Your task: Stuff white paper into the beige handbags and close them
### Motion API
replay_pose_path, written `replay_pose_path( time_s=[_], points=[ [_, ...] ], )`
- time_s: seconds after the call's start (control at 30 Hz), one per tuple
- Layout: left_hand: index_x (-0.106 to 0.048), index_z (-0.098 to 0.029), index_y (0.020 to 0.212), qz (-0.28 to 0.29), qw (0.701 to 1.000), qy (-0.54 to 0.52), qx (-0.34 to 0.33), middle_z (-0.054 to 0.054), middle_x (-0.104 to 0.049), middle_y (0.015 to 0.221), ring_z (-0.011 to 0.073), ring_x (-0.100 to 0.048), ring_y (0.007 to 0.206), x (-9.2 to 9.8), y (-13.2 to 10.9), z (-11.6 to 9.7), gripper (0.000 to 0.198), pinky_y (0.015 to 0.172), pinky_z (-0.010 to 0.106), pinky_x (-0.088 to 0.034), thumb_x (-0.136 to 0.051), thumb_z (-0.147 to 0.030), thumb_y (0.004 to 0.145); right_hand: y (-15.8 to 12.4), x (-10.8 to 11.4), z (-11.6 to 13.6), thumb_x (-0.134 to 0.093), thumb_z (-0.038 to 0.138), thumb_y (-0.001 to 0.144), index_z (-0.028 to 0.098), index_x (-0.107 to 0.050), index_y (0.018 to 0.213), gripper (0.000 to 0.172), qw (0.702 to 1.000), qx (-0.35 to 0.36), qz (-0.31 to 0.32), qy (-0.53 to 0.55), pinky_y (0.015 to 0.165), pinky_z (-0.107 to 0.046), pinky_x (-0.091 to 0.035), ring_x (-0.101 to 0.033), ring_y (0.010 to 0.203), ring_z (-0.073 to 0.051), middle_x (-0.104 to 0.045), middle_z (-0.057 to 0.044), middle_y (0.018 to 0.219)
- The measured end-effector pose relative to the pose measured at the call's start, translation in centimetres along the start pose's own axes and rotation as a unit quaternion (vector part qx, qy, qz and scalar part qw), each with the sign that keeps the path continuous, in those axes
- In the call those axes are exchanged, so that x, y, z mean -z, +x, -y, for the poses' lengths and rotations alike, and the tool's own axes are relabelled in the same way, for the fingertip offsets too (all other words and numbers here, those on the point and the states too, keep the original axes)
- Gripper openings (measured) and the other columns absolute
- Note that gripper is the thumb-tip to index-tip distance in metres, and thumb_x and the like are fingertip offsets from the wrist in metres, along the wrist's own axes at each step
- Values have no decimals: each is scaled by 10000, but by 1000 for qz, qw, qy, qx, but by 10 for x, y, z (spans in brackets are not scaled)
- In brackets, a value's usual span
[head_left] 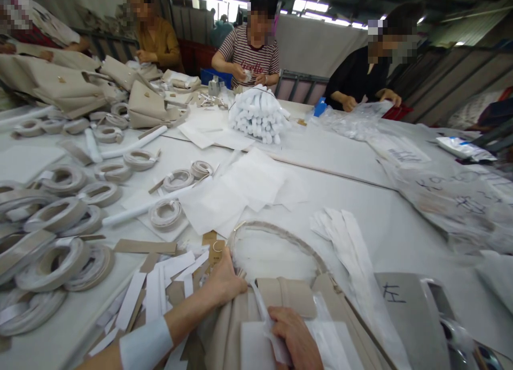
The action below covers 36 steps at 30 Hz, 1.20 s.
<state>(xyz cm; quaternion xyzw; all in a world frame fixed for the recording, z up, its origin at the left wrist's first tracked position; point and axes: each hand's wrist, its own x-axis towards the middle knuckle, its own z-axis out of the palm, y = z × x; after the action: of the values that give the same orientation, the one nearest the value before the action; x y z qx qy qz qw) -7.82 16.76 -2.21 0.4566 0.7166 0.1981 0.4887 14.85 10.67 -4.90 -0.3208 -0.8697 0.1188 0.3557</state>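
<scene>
A beige bag (229,332) with a long curved handle (280,232) lies at the bottom centre, close to me. My left hand (226,279) grips the left end of the handle at the bag's upper edge, fingers closed. Over the bag's front, my right hand (294,335) has its fingers curled on thin white wrapping (262,300). A flat white sheet (253,340) rests against the bag beneath that wrapping. The tips of some right-hand fingers are hidden.
Rolled beige straps (64,260) and loose strips (150,292) cover the left side. White sheets (252,177) and a bundle of white rolls (260,113) lie ahead. Plastic bags (452,199) are at right. Several people sit across the table, beside beige bags (146,105).
</scene>
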Motion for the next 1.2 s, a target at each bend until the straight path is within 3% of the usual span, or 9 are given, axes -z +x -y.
replay_pose_path(
  time_s=[0.3, 0.47, 0.53, 0.63, 0.77, 0.83, 0.97, 1.07, 1.2],
  points=[
    [-404, -161, 1117, -79, 965, 235, -82, 104, -652, 845, 307, -657, 822, -23, -3, 22, 352, 694, 360, -451, -526, -334, 835, 9, -1, 2, -394, 191, 839, 184, -499, 1029, 217, 999, -29, 5, 13, 779, -350, -564, -643, 936, -223, -661, -123, 986],
    [-240, -108, 1402, -145, 934, 289, -152, 148, -664, 1004, 305, -642, 974, -21, -3, 19, 678, 791, 366, -480, -549, -398, 871, 15, 3, 11, -415, 89, 731, 201, -489, 1010, 309, 998, -51, 15, 17, 810, -360, -542, -624, 952, -220, -643, -109, 1021],
    [-191, -122, 1448, -209, 903, 310, -213, 170, -618, 1145, 318, -577, 1101, -13, -13, 11, 751, 872, 407, -470, -587, -366, 859, 15, 4, 15, -412, 63, 707, 206, -494, 981, 319, 998, -60, 24, 17, 820, -373, -537, -616, 950, -220, -640, -102, 1013],
    [-361, -147, 1381, -261, 826, 316, -386, 154, -602, 1169, 282, -563, 1073, -7, -46, -2, 513, 908, 450, -461, -494, -184, 887, 14, 5, 18, -407, 50, 705, 202, -499, 973, 321, 997, -63, 33, 17, 839, -392, -531, -604, 966, -219, -632, -97, 1010],
    [-603, -145, 1022, -155, 725, 287, -607, 55, -650, 818, 168, -595, 787, -21, -100, -1, 261, 814, 330, -500, -394, -77, 882, 13, 3, 19, -423, 108, 763, 202, -496, 979, 247, 999, -46, 13, 16, 779, -380, -543, -612, 914, -216, -639, -93, 973],
    [-608, -129, 1057, -131, 709, 333, -608, 73, -677, 900, 190, -620, 866, -31, -115, 9, 258, 853, 336, -502, -415, -252, 937, 10, 1, 19, -417, 133, 807, 202, -506, 994, 218, 999, -44, 1, 9, 760, -374, -547, -622, 891, -212, -651, -89, 955],
    [-401, -57, 1372, -197, 651, 458, -572, 225, -594, 1236, 348, -542, 1181, -41, -118, 36, 909, 934, 430, -474, -339, -771, 812, 3, -3, 18, -407, 167, 882, 199, -535, 1076, 234, 997, -82, -2, -7, 784, -367, -542, -638, 907, -208, -677, -82, 970],
    [-308, -98, 1437, -226, 633, 480, -564, 246, -596, 1223, 347, -543, 1193, -45, -111, 52, 971, 929, 421, -477, -332, -809, 776, 15, 1, 12, -421, 232, 905, 209, -578, 980, 175, 986, -168, 5, 17, 748, -330, -530, -648, 868, -200, -692, -66, 933],
    [-324, -158, 1431, -244, 628, 477, -565, 200, -620, 1202, 304, -590, 1131, -52, -101, 61, 801, 908, 410, -496, -435, -691, 842, 74, 15, -13, -451, 399, 905, 206, -602, 828, 258, 960, -280, -8, 25, 724, -315, -486, -643, 847, -213, -698, -70, 933]
  ],
)
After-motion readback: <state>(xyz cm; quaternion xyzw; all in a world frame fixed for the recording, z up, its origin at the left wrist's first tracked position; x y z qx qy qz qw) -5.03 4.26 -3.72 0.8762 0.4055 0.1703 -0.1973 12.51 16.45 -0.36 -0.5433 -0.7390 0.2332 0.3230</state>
